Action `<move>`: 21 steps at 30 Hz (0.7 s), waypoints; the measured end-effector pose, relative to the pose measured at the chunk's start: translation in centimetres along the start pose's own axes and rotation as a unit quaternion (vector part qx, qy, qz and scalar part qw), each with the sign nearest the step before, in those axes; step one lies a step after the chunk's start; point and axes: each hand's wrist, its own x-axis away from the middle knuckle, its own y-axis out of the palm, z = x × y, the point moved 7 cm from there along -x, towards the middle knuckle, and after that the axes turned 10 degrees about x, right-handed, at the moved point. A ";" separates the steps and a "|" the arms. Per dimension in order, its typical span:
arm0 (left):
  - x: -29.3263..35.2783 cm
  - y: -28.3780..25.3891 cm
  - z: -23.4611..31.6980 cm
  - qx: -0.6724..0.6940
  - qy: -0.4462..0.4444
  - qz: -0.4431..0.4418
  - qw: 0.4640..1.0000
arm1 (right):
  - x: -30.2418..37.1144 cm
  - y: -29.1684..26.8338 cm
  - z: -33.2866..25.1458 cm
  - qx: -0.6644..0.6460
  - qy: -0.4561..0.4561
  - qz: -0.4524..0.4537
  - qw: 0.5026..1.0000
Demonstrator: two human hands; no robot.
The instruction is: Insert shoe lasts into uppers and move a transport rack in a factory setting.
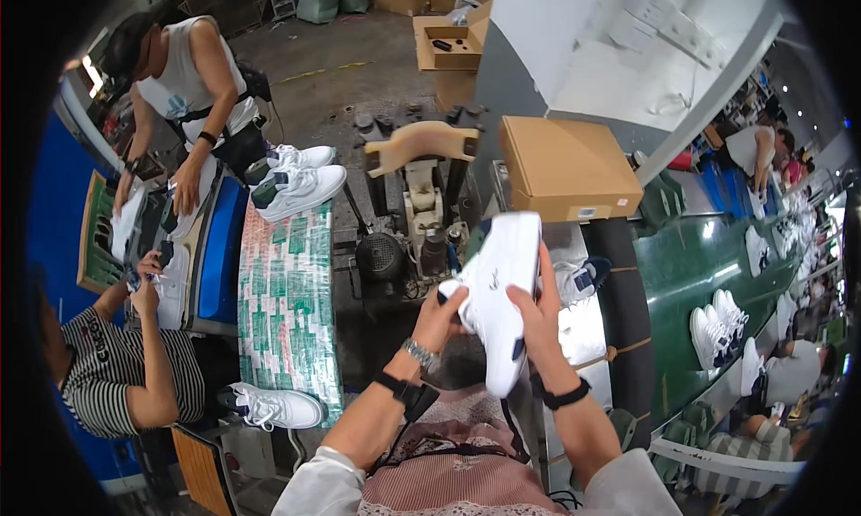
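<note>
A white sneaker is held up in front of my body, its side turned toward me and its sole edge to the right. My left hand grips it near the opening, fingers partly hidden behind it. On the sole side my right hand holds it, the thumb pressed on the white side. Beyond the sneaker stands a machine with a curved tan pad on top. Another sneaker with a dark blue part lies on the metal surface just right of my right hand.
A cardboard box sits beyond my right hand. To the left, a tape-covered table bears white sneakers at its far end and one sneaker nearer. Two people work at the far left. A green conveyor with shoes runs along the right.
</note>
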 end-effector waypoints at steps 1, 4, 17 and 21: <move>-0.8 -0.3 1.2 0.056 0.006 -0.018 0.998 | -1.5 2.1 -1.6 0.138 -0.077 -0.006 0.987; -3.4 -2.5 1.6 0.118 -0.029 -0.044 0.992 | -5.2 7.9 -4.8 0.374 -0.087 -0.064 0.921; -3.7 -4.6 -1.1 0.171 -0.057 -0.078 0.981 | -4.5 13.0 -7.3 0.428 -0.149 -0.083 0.888; 1.0 -1.9 -1.9 0.168 -0.072 -0.099 0.978 | -3.2 10.6 -7.9 0.416 -0.125 -0.072 0.898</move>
